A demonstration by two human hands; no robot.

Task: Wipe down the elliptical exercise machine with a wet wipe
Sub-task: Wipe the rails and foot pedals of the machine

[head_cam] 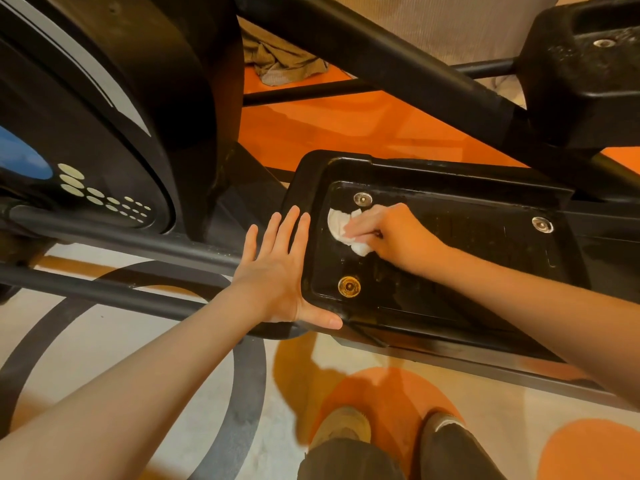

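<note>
The black elliptical machine fills the view, its flywheel housing point(104, 133) at the left. Its near foot pedal point(450, 237) is a glossy black tray with round bolts. My right hand point(391, 235) presses a crumpled white wet wipe point(337, 225) onto the pedal's front inner surface, just below a silver bolt. My left hand point(277, 271) lies flat with fingers spread against the pedal's front outer edge, thumb hooked under its near corner. The far pedal point(585, 53) sits at the upper right.
Black frame bars point(114, 237) run from the left beneath my left arm. A diagonal crank arm point(398, 67) crosses above the near pedal. A crumpled cloth point(284, 64) lies on the orange floor behind the machine. My feet point(346, 427) stand on a patterned rug below.
</note>
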